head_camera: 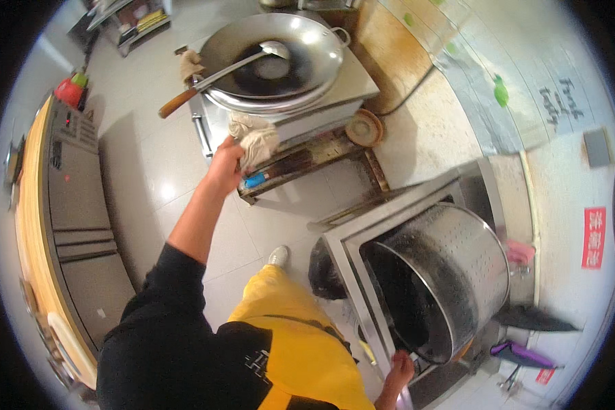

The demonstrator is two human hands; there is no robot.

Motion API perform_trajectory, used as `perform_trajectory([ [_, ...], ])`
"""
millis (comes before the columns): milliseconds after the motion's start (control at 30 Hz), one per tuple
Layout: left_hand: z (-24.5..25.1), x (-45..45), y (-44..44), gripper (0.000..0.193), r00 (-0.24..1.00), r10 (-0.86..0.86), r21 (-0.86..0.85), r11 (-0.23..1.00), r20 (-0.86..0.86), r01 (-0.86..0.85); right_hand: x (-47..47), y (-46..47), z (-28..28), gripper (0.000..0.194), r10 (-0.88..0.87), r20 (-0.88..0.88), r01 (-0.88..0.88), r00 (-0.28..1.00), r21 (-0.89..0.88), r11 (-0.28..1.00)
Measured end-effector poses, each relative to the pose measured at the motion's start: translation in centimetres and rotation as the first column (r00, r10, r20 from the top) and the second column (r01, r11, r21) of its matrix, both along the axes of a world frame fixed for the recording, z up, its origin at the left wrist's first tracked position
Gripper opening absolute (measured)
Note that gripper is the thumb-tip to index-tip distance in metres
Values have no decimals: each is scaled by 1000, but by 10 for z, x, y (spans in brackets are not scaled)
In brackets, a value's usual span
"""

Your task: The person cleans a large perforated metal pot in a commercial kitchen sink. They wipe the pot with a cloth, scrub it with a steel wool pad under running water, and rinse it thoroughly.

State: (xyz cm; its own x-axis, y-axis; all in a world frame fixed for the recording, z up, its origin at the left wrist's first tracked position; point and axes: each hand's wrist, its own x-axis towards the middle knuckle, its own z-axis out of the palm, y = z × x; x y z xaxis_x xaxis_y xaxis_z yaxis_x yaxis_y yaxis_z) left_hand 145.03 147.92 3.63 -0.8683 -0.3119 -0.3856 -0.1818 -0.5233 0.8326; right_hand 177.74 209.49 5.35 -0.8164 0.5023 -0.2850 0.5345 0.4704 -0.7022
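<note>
My left hand [226, 166] is closed on a crumpled beige cloth [259, 146] at the near edge of the stove [351, 87]. Above it sits a large steel wok [307, 36], dark in the middle. A wok spatula [179, 102] with a wooden handle rests across the wok, its handle sticking out past the left rim. Down at the lower right, my right hand [401, 370] is curled by the front edge of a steel sink [361, 266]. Whether it grips anything there is unclear. In the sink a large perforated steel pot [471, 256] lies on its side near that hand.
A second beige cloth [190, 65] hangs by the wok's left side. Beneath the stove, a blue-handled tool [255, 180] lies on the stand. On the left runs a steel refrigerated counter [77, 205] with a wooden top [33, 205]. A purple-edged item [523, 353] is beyond the sink.
</note>
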Motion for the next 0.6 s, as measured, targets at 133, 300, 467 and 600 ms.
perform_trajectory([
  [133,20,29,89,72,935,-246,543,764,-254,348,-110,-111,39,14,353,-147,-362,924,-38,932],
  [300,65,42,175,87,615,-578,453,418,-537,787,-191,-181,62,48,164,-200,-238,966,-936,259],
  [467,63,67,222,81,238,-895,155,192,-378,969,-214,-187,79,45,-11,-349,-338,937,-915,222],
  [600,83,88,258,64,457,-831,74,458,-317,886,-198,-162,97,47,533,-439,-681,723,-329,654],
])
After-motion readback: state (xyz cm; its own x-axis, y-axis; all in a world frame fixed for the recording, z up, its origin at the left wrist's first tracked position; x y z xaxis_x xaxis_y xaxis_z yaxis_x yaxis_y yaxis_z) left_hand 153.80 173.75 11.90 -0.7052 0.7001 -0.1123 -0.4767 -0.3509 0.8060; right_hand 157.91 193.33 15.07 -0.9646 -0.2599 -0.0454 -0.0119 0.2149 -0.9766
